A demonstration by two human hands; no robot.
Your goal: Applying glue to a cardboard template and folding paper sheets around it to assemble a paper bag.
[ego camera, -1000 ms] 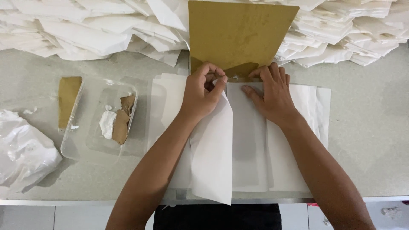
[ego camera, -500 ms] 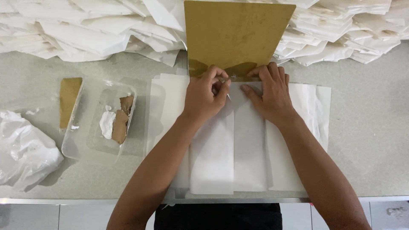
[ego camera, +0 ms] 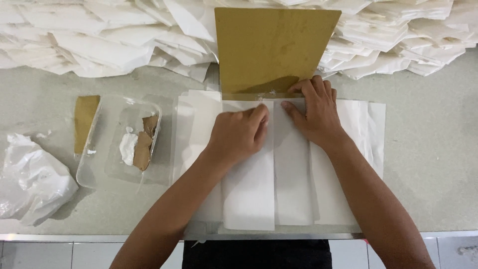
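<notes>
Change: paper flap (ego camera: pixel 249 189), lifted 1 s ago, now lies flat over the folded sheet, mid worktop (ego camera: pixel 428 164).
L hand (ego camera: pixel 239 134): curled, knuckles pressing the seam; fingertips hidden, prob. holding nothing.
R hand (ego camera: pixel 313 112): flat, pinning the top edge below the card (ego camera: pixel 274 47).
Meaning: fold looks closed.

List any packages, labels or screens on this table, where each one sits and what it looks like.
No labels or screens show.
Clear tray: left of the hands, rounded rectangle, holding white paste and a brown scrap.
White bag: far left, crumpled plastic.
Folded paper bags: heaped along the back, white.
Paper: under the left hand and right hand, white, creased.
</notes>
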